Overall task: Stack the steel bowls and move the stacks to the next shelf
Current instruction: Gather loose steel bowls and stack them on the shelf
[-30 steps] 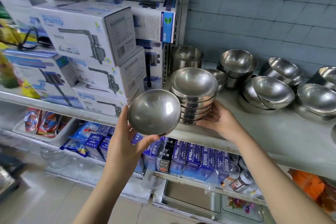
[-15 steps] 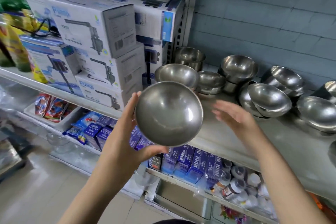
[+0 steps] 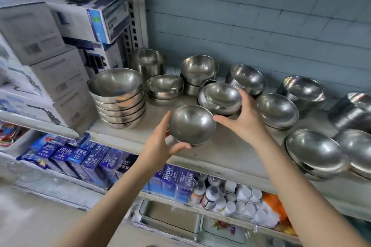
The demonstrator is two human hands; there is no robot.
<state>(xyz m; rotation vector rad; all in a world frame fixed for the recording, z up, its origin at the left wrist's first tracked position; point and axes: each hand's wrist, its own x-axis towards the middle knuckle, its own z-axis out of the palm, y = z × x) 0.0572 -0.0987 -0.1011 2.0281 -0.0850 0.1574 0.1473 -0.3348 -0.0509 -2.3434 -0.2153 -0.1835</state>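
The grey tiled wall (image 3: 261, 16) filled the back. Before it ran the pale shelf (image 3: 230, 158), its right end cut off by the frame. At the left, white pump boxes (image 3: 50, 74) were piled several high. They were so smeared by blur that we could not read their print, and the outer ones were cropped at the edge.

Just beside them, near the shelf's front left corner, stood the stack of steel bowls (image 3: 118, 96), several nested upright. More loose bowls (image 3: 277, 110) lay singly and in low piles across the rest of the shelf. Those at the far right were cropped and hard to tell apart.

The left hand (image 3: 160, 144) gripped a single steel bowl (image 3: 191, 124) in the air over the shelf's front, between the stack and a tilted bowl (image 3: 220, 96). Its thumb curled under the near side, and its fingers (image 3: 166, 118) were mostly hidden behind the bowl. We could not make out whether the hollow or the underside faced us.

The right hand (image 3: 243, 120) reached to the tilted bowl, which leaned on another behind it. Its fingers lay over the right rim, its thumb stretched left below, and it hid the bowl's lower right. We could not tell whether that grip was closed.

Below, both forearms crossed in front of blue cartons (image 3: 80, 156), white-capped bottles (image 3: 236, 200) and metal trays (image 3: 170, 220).
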